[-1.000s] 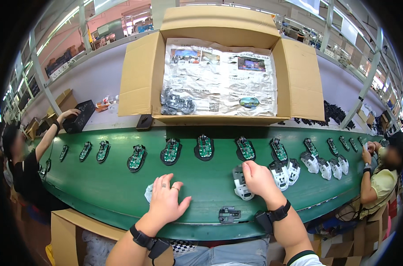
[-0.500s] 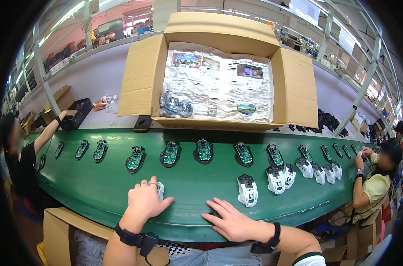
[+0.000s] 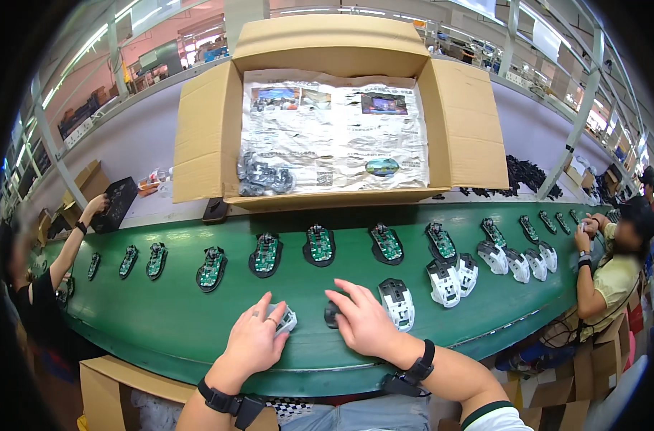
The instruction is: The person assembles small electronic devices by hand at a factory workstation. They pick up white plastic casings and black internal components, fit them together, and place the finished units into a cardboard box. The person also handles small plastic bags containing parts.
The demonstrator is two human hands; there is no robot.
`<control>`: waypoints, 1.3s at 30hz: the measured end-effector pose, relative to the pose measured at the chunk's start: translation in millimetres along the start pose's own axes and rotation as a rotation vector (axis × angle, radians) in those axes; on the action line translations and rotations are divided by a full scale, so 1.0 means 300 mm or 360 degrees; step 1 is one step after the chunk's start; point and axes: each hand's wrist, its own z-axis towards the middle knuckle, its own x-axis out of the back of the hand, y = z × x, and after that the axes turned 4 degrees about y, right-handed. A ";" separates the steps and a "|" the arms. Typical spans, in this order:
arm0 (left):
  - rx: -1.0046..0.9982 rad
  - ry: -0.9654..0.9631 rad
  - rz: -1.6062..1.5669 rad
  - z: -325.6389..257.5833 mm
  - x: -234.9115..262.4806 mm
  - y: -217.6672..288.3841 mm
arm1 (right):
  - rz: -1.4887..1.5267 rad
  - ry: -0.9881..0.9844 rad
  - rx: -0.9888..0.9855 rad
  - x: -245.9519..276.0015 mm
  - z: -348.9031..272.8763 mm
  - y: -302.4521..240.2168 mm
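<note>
My left hand (image 3: 251, 341) rests on the green belt with its fingers curled over a white mouse shell (image 3: 287, 320), which shows partly beside the thumb. My right hand (image 3: 368, 320) has its fingers bent round a dark rounded piece (image 3: 332, 314); most of it is hidden, so its kind is unclear. Just right of that hand lies a white-and-black mouse shell (image 3: 397, 304). Beyond both hands runs a row of black mouse bases with green circuit boards, among them one base (image 3: 319, 245) straight ahead.
An open cardboard box (image 3: 471, 133) lined with newspaper stands behind the green belt (image 3: 162, 316), grey bagged parts inside. More white mouse shells (image 3: 443, 282) lie to the right. Co-workers sit at both sides; the left one's hand (image 3: 97, 205) reaches to a black bin (image 3: 117, 204).
My left hand has moved right with the white mouse shell. My right hand has moved farther onto the belt, its fingers now bent round the dark piece. The view has shifted slightly.
</note>
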 end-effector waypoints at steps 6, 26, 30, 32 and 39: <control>0.0228 -0.0086 0.0076 0.018 0.072 0.050 | -0.0144 -0.0402 0.0104 0.003 -0.025 0.007; 0.0211 0.0491 -0.0964 -0.006 -0.029 0.097 | 0.0912 -0.0224 -0.0190 -0.070 -0.012 -0.039; 0.0204 0.0446 -0.1069 -0.030 -0.033 0.103 | 0.0840 -0.0135 -0.0074 -0.095 -0.004 -0.048; 0.0191 0.0451 -0.1043 -0.027 -0.019 0.116 | 0.0815 -0.0070 -0.0086 -0.074 -0.001 -0.068; 0.0278 0.0368 -0.1342 -0.015 -0.001 0.090 | 0.0936 0.0143 0.0031 -0.075 0.025 -0.080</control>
